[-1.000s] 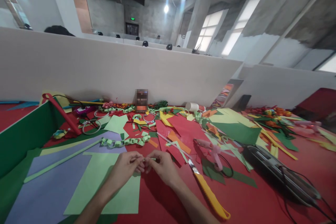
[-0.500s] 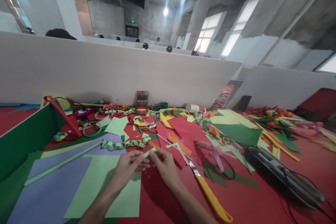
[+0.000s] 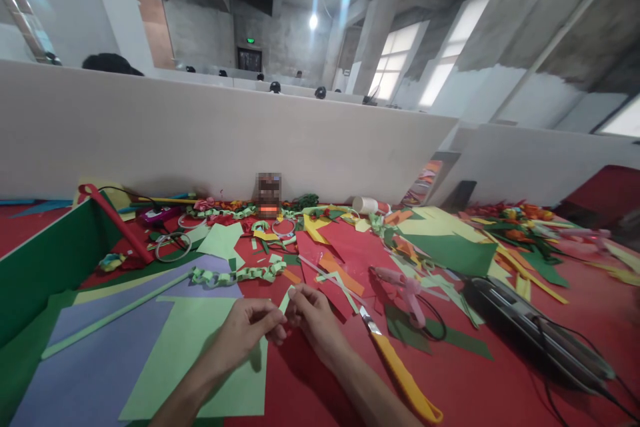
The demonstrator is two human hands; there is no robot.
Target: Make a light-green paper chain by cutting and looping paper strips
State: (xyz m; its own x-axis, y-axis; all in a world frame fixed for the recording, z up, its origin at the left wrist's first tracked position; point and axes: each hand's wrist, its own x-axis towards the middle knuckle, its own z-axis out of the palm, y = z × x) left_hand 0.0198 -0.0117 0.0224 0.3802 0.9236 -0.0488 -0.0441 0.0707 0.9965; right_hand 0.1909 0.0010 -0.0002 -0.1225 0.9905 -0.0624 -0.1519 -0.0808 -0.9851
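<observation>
A short light green paper strip [image 3: 285,301] stands slanted between my two hands over the red table. My right hand [image 3: 316,320] pinches its upper end between thumb and fingers. Curled fingers of my left hand [image 3: 254,325] close at the strip's lower end, partly hiding it. Just beyond the hands lies a light green paper chain [image 3: 260,271] of linked loops. A long rolled green paper stick [image 3: 115,317] reaches from the chain's left end. Under my left forearm is a light green sheet [image 3: 220,373].
Right of my hands lie a yellow-handled knife [image 3: 400,370] with its blade out, a pink glue gun [image 3: 403,285] and a dark corded device [image 3: 535,327]. A green panel [image 3: 55,267] stands at left. Paper scraps and a white partition [image 3: 225,133] are behind.
The strip has turned from nearly flat to steeply slanted. My left hand's fingers have curled in and dropped slightly, while the right hand keeps its pinch.
</observation>
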